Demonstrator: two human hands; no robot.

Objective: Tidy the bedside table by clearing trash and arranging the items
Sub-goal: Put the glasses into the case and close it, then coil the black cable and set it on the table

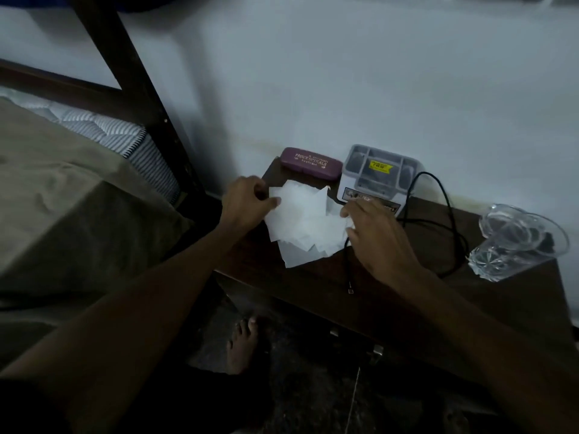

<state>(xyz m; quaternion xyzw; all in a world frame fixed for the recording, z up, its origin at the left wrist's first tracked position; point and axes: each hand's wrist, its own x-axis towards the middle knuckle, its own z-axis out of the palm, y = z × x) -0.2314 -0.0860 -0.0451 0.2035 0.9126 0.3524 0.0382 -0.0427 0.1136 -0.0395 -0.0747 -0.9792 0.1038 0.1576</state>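
Between our hands: pile of white paper scraps, on dark wooden bedside table.
Left hand: we pinch pile's left edge.
Right hand: fingers relaxed, touching pile's right edge.
Beyond left hand: maroon spectacle case.

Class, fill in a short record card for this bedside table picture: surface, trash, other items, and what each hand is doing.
surface: dark wooden bedside table
trash: pile of white paper scraps
back row: maroon spectacle case, grey lidded box
right edge: clear plastic cups
loose item: black cable
left hand: pinches the pile's left edge
right hand: fingers spread, touching the pile's right side
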